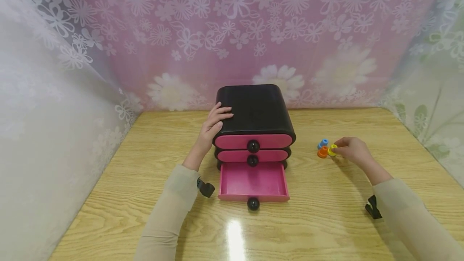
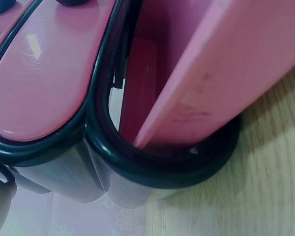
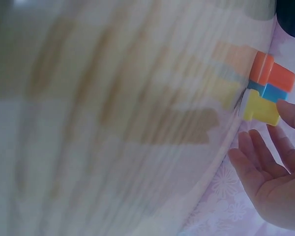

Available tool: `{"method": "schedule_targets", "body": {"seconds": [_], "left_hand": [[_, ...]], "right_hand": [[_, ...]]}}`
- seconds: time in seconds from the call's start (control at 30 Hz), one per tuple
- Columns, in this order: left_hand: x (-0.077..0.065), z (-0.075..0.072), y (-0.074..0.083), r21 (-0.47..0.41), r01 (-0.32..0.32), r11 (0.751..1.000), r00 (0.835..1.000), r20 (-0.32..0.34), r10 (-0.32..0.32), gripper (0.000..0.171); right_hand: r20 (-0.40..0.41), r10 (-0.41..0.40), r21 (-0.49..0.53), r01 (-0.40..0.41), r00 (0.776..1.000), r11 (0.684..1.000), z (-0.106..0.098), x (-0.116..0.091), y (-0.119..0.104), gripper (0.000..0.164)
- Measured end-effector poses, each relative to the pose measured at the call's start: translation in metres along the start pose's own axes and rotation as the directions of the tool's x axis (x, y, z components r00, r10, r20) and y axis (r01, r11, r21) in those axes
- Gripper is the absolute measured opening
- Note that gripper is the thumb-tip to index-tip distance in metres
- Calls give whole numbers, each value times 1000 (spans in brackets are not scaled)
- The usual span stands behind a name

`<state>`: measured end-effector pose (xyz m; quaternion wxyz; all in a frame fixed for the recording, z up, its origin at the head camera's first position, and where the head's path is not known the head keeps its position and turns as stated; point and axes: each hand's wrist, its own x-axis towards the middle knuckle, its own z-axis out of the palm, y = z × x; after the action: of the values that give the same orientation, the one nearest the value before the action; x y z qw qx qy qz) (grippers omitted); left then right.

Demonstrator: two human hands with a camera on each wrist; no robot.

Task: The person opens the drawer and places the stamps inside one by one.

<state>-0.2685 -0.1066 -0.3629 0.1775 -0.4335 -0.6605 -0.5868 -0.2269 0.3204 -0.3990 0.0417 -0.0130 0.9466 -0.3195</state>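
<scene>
A black mini drawer cabinet (image 1: 253,108) with pink drawer fronts stands mid-table. Its bottom drawer (image 1: 239,178) is pulled out and holds nothing; the upper two are closed. My left hand (image 1: 213,124) rests on the cabinet's upper left edge, fingers extended over the top. To the cabinet's right, my right hand (image 1: 353,151) pinches a small yellow flared plastic peg (image 1: 331,151) between thumb and fingers. In the right wrist view the yellow peg (image 3: 263,109) appears upright on the table. Beside it stand matching orange (image 1: 322,152) and blue pegs (image 1: 322,144).
The wood-grain table (image 1: 326,220) reaches a pink floral curtain (image 1: 203,43) at the back. Pale curtains hang at both sides. Round black knobs (image 1: 253,204) stick out from the drawer fronts.
</scene>
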Motion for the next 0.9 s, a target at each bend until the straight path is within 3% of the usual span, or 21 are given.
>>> {"method": "schedule_targets", "body": {"seconds": [0.23,0.53,0.73,0.9], "left_hand": [[-1,0,-1,-4,-21,1000,1000,-1,21,38],[0,0,-1,24,7,1000,1000,-7,-7,58],[0,0,3,18,16,1000,1000,-2,-16,41],[4,2,24,5,25,1000,1000,4,-25,33]], "right_hand": [[-42,-12,-9,12,999,1000,-2,-2,0,43],[-82,15,26,-13,997,1000,-12,-16,-17,53],[-96,-47,68,53,994,996,-15,-33,-35,51],[-89,-111,79,118,990,990,-12,-47,-50,44]]}}
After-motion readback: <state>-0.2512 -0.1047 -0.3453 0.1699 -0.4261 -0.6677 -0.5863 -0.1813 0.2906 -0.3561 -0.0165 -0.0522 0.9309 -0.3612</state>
